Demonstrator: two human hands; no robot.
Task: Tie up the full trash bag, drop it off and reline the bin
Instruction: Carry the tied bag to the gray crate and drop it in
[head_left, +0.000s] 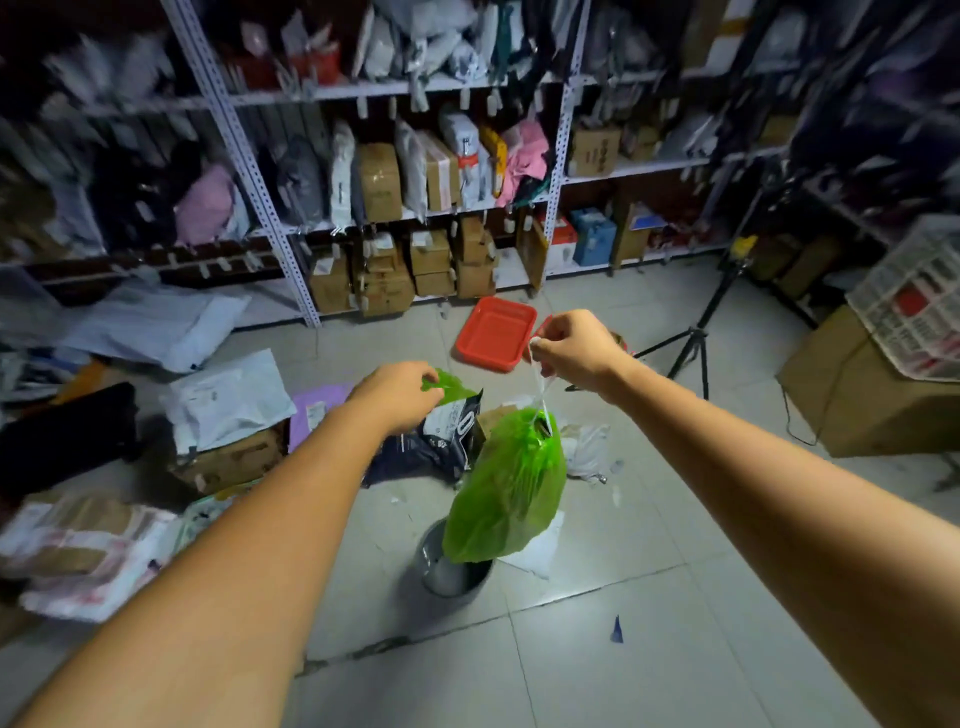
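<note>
A bulging green trash bag (506, 493) was held by its white drawstring (541, 387) in the right hand (574, 348), above the grey bin (452, 571); a green scrap (449, 387) was pinched by the left hand (397, 395); parcels (228, 400) were scattered on the floor (597, 649).

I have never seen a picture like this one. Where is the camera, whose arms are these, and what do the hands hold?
A person wears the camera on the head, so it looks down at that person's own two bare arms. The right hand holds up a full green trash bag by its white drawstring, above a small grey bin on the tiled floor. The left hand pinches a green strip of plastic. Behind stand shelves with parcels, and a red tray lies on the floor.
</note>
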